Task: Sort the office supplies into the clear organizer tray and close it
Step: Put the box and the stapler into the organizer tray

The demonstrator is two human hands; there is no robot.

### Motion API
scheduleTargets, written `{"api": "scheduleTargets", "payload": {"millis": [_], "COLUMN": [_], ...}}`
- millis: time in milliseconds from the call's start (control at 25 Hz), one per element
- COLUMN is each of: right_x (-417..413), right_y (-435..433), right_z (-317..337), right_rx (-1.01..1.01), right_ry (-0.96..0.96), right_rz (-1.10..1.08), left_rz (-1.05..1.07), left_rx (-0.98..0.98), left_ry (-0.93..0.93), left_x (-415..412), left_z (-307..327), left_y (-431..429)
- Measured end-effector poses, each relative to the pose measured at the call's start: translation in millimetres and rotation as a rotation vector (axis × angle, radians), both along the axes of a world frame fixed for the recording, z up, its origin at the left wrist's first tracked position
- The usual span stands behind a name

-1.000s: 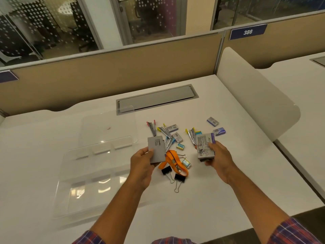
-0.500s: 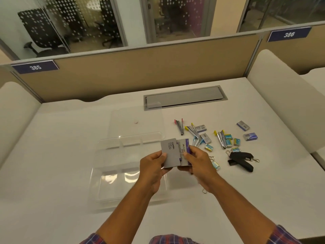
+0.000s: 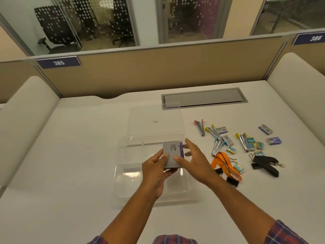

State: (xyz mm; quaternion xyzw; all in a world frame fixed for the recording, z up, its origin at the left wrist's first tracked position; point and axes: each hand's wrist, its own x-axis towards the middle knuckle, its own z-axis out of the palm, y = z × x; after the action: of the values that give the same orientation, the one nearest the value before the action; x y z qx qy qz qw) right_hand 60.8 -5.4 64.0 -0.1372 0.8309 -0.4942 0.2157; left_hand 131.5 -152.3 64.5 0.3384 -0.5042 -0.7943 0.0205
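A clear organizer tray [image 3: 123, 173] with dividers lies open on the white desk, its clear lid [image 3: 154, 117] flat behind it. My left hand [image 3: 156, 169] grips a stack of grey boxes [image 3: 171, 155] with a purple edge, held above the tray's right half. My right hand [image 3: 195, 160] rests its thumb on the stack, fingers spread and mostly off it. To the right lie several staple removers [image 3: 217, 138], small staple boxes [image 3: 251, 145], an orange lanyard [image 3: 226, 164], black binder clips [image 3: 232, 181] and a black strap [image 3: 265, 163].
A grey cable hatch [image 3: 204, 98] sits at the desk's back. Tan partition panels [image 3: 158, 71] run behind, and white rounded side dividers [image 3: 22, 120] flank the desk on both sides.
The two grey boxes, first one in each hand, were brought together into one stack over the tray. My right hand has loosened its hold and spread its fingers. The view swung left.
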Motion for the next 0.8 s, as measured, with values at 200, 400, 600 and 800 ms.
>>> {"api": "scheduleTargets", "payload": {"millis": [200,400,600,800], "right_x": [-23,-33,-35,-76], "right_y": [-19,-34,-38,-29], "right_z": [12,10,-1,-4], "right_rx": [0.485,0.67,0.639,0.676], "right_ry": [0.492,0.635,0.605,0.569], "right_rz": [0.406,0.563,0.589,0.554], "left_rz": [0.012,0.011,-0.044,-0.15], "left_rx": [-0.042,-0.056,-0.067,-0.725], "left_ry": [-0.028,-0.033,-0.029,-0.011], "left_x": [6,8,5,-9], "left_z": [-4,-6,-7,-6], "left_y": [-17,-27,-32,-51]}}
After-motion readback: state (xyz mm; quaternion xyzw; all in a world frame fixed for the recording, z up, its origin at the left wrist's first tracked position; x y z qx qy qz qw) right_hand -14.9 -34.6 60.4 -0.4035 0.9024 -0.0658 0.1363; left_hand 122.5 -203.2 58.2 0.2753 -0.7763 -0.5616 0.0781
